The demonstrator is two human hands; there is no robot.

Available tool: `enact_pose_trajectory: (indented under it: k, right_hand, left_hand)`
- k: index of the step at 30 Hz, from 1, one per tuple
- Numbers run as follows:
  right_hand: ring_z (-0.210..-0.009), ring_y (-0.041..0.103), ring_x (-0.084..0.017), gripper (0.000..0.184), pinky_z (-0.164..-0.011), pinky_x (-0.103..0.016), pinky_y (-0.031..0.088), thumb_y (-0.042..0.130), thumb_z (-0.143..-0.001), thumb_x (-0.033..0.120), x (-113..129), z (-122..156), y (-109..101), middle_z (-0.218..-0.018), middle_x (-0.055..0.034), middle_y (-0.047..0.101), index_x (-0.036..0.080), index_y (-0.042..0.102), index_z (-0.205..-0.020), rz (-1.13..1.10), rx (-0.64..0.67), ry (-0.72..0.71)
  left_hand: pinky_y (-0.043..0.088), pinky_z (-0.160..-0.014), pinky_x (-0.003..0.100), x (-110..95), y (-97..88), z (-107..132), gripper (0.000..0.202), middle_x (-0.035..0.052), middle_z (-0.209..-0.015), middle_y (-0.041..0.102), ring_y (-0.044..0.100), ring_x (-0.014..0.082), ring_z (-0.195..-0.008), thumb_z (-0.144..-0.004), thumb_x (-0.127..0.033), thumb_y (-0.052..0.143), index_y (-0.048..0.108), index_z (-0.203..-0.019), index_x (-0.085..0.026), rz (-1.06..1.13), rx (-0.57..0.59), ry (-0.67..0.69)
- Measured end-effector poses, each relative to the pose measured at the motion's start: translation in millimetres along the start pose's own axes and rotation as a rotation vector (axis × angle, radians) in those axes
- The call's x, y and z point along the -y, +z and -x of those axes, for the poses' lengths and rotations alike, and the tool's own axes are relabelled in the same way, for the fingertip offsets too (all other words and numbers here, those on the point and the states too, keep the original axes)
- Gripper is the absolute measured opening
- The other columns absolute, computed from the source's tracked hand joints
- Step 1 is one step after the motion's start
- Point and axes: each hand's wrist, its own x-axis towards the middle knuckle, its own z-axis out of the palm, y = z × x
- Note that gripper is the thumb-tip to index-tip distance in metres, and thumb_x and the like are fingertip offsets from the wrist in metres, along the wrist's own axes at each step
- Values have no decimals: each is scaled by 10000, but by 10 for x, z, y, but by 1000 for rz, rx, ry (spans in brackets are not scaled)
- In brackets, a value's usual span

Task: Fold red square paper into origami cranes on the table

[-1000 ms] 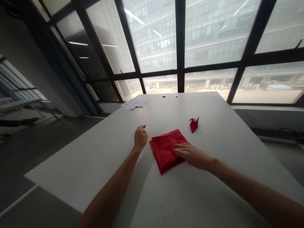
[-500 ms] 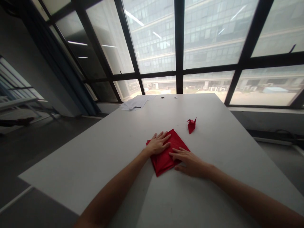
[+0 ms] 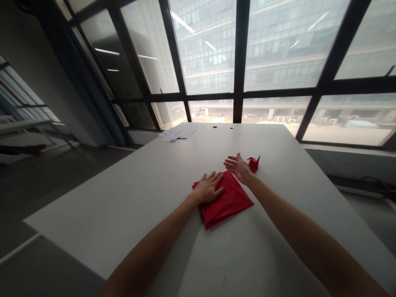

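A folded sheet of red paper (image 3: pixel 229 199) lies flat on the white table (image 3: pixel 130 206), one corner toward me. My left hand (image 3: pixel 209 188) rests on its left part, palm down with fingers spread. Just beyond the far corner of the paper is my right hand (image 3: pixel 239 168), turned on its side with fingers stretched out and nothing in them. Directly to the right of that hand stands a small red origami crane (image 3: pixel 254 164), its lower left partly hidden by the hand and wrist.
White paper sheets (image 3: pixel 177 133) lie at the table's far left, with a dark pen-like stick on them. Two small dark spots mark the far edge. Large black-framed windows (image 3: pixel 239 53) rise behind the table, and a blue curtain (image 3: pixel 80 86) hangs at left.
My right hand has lifted off the folded paper's right side and moved away from me, past its far corner beside the crane. My left hand stays on the paper. The view has shifted slightly.
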Motion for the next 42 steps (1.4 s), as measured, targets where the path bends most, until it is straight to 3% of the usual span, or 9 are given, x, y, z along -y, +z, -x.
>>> enact_pose_trajectory:
  k: [8,12,15,18,22,25,30,35,42]
  right_hand:
    - [-1211,552,-245,424,-1073,-411,400,349,-922,349,-187,205,211,-1234,-138,644,150,631,-1168,392,-185,-249]
    - [-1335,425,-289,447,-1169,-404,240,549,-803,285,-455,860,192,-1360,-152,571,147,657,-1214,642,-77,-362]
    - [-1462,237,-320,682,-1202,-464,117,507,-870,390,-672,1267,129,-1554,-176,353,87,414,-1474,1262,65,-444]
    - [-1508,97,-309,779,-1207,-457,84,404,-929,529,-738,1392,89,-1623,-172,176,63,268,-1538,1498,180,-402]
    - [-1512,56,-312,797,-1207,-463,67,326,-949,573,-689,1351,110,-1627,-183,117,54,230,-1546,1562,213,-388]
    - [-1511,54,-317,789,-1207,-464,61,330,-949,551,-680,1340,125,-1625,-185,121,42,230,-1543,1568,211,-406]
    - [-1511,48,-319,793,-1209,-456,46,339,-945,535,-710,1346,118,-1627,-178,114,28,218,-1543,1567,219,-408]
    - [-1513,35,-306,800,-1206,-449,47,326,-947,557,-716,1336,127,-1629,-181,100,42,208,-1548,1540,222,-413]
    - [-1512,54,-305,792,-1198,-461,43,390,-939,537,-716,1330,129,-1624,-201,124,60,219,-1548,1460,226,-422]
  left_hand:
    - [49,-1211,522,-2,60,9,739,65,-1639,148,97,263,-1519,-965,-632,245,169,-1570,-214,-4,-22,-55]
    - [63,-1202,568,-42,97,23,709,62,-1637,158,100,274,-1518,-978,-602,225,188,-1567,-210,-1,-37,-102]
    - [79,-1197,585,-4,68,18,692,52,-1634,168,104,274,-1517,-978,-595,243,207,-1562,-225,-5,-26,-119]
    - [103,-1188,602,120,-76,31,687,59,-1624,212,131,287,-1512,-975,-612,251,250,-1550,-236,-15,-19,-205]
    - [113,-1178,613,146,-294,219,699,160,-1608,223,151,325,-1504,-1003,-565,194,279,-1535,-120,-46,-46,-272]
    - [115,-1222,464,-74,-266,564,670,113,-1628,179,99,244,-1519,-1018,-525,232,185,-1566,-143,-57,-91,-82]
    - [83,-1218,487,-339,-108,1303,673,63,-1643,69,66,242,-1521,-1019,-566,193,-8,-1578,-249,-20,114,15]
    - [74,-1205,540,-286,-327,1843,666,55,-1641,-5,34,287,-1518,-1014,-573,227,-19,-1572,-304,-17,241,6]
    - [215,-1215,429,-224,-326,1704,572,84,-1598,297,235,226,-1490,-1034,-438,272,266,-1549,-190,-16,-41,-243]
